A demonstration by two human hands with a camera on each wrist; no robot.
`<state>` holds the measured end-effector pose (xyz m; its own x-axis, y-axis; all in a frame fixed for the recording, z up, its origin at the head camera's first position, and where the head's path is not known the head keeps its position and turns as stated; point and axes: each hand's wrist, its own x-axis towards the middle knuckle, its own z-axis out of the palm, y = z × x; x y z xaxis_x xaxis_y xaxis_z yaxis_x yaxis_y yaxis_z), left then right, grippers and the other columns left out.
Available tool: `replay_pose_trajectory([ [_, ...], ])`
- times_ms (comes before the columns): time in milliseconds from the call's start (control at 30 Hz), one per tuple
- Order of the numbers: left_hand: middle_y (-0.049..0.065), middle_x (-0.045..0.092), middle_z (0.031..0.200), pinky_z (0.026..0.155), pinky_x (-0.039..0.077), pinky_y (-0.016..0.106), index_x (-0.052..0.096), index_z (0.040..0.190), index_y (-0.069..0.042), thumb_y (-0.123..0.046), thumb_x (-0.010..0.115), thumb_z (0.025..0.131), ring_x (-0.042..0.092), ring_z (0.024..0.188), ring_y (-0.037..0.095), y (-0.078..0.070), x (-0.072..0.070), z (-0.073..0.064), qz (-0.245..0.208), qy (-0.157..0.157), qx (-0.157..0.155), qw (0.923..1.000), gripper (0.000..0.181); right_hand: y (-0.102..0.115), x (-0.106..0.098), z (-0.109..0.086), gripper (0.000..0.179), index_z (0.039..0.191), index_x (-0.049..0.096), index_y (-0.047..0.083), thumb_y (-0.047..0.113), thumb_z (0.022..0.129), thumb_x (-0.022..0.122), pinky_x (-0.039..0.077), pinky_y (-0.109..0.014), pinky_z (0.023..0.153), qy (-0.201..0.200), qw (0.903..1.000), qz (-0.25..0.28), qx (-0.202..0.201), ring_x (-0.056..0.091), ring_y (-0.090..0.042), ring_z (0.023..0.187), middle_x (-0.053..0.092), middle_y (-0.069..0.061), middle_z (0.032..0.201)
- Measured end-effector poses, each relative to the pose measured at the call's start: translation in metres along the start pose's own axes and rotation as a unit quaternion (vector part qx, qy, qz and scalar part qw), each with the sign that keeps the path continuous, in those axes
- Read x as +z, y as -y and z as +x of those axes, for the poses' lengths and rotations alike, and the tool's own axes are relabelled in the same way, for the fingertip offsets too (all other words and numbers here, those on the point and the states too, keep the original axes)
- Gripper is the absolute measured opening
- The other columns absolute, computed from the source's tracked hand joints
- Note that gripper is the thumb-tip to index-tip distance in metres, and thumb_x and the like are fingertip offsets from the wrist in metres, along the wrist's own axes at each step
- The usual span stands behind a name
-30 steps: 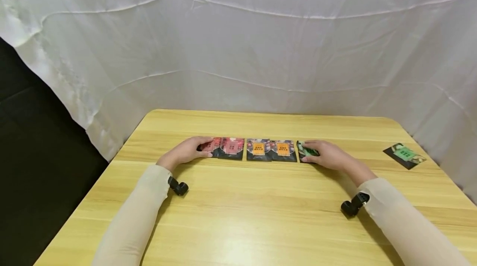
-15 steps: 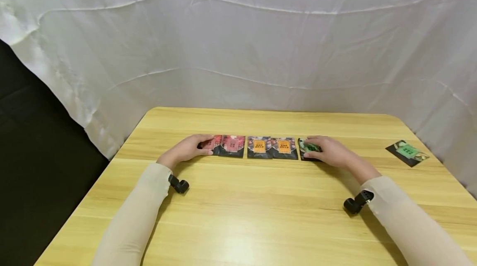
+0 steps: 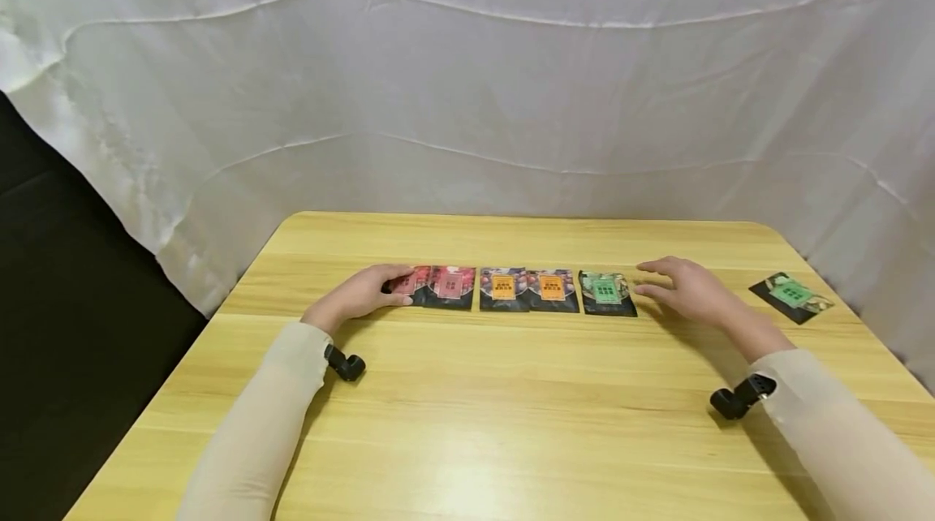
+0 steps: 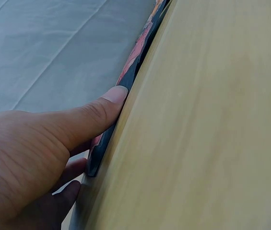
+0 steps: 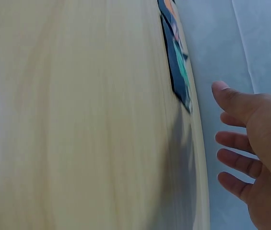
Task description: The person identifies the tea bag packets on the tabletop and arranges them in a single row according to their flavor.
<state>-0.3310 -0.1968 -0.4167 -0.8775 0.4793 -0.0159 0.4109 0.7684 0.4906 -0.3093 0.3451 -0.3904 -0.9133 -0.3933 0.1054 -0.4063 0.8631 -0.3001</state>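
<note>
My left hand (image 3: 356, 294) holds the outermost red-labelled sachet (image 3: 421, 282) at the left end of a row, thumb along its near edge and fingers at its far side. The left wrist view shows that thumb (image 4: 94, 115) against the dark sachet edge (image 4: 107, 141). Overlapping it is a second red sachet (image 3: 451, 287), then two orange-labelled ones (image 3: 504, 289) that meet side by side. A green-labelled sachet (image 3: 608, 294) ends the row. Just right of it hovers my right hand (image 3: 690, 290), fingers parted and holding nothing; the right wrist view shows the gap from that sachet (image 5: 177, 72).
Another green sachet (image 3: 792, 299) lies askew near the right edge of the wooden table (image 3: 482, 391). A pale cloth (image 3: 467, 99) hangs behind the table, and a black surface (image 3: 66, 302) borders it at left.
My right hand has let go of the green sachet in the row and moved right, uncovering its label. My left hand stays on the red sachet.
</note>
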Motion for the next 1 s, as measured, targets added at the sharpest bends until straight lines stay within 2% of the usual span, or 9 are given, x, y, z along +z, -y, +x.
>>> replay_pose_trajectory([
  [267, 0.014, 0.041, 0.151, 0.115, 0.027, 0.049, 0.041, 0.15, -0.009, -0.04, 0.066, 0.093, 0.034, 0.14, 0.033, 0.002, 0.003, 0.0, -0.006, 0.0, -0.009, 0.9999, 0.069, -0.031, -0.012, -0.017, 0.065, 0.142, 0.046, -0.005, 0.045, 0.1, 0.053, 0.035, -0.07, 0.096, -0.006, 0.9979, -0.01, 0.063, 0.044, -0.056, 0.119, 0.043, -0.035, 0.138],
  [533, 0.014, 0.041, 0.15, 0.115, 0.027, 0.048, 0.041, 0.15, -0.009, -0.041, 0.066, 0.093, 0.034, 0.14, 0.033, 0.003, 0.003, -0.001, -0.01, -0.002, -0.012, 0.9999, 0.069, -0.068, -0.019, -0.036, 0.066, 0.14, 0.045, -0.009, 0.044, 0.101, 0.051, 0.032, -0.074, 0.093, -0.026, 0.9959, 0.003, 0.086, 0.037, -0.061, 0.12, 0.041, -0.04, 0.136],
  [767, 0.015, 0.042, 0.15, 0.114, 0.027, 0.049, 0.041, 0.15, -0.008, -0.039, 0.066, 0.094, 0.034, 0.139, 0.034, 0.002, 0.001, -0.001, -0.007, -0.007, -0.011, 0.9999, 0.069, -0.101, -0.025, -0.051, 0.066, 0.137, 0.045, -0.013, 0.042, 0.102, 0.051, 0.037, -0.073, 0.085, -0.05, 0.9937, -0.011, 0.1, 0.041, -0.062, 0.113, 0.041, -0.044, 0.132],
  [1000, 0.014, 0.042, 0.15, 0.114, 0.028, 0.049, 0.042, 0.15, -0.009, -0.04, 0.066, 0.093, 0.035, 0.139, 0.033, 0.002, 0.003, 0.001, -0.007, -0.005, -0.01, 0.9999, 0.069, -0.129, -0.031, -0.071, 0.075, 0.144, 0.035, -0.012, 0.048, 0.101, 0.048, 0.029, -0.075, 0.09, -0.059, 0.9877, -0.016, 0.144, 0.031, -0.065, 0.118, 0.034, -0.045, 0.135],
])
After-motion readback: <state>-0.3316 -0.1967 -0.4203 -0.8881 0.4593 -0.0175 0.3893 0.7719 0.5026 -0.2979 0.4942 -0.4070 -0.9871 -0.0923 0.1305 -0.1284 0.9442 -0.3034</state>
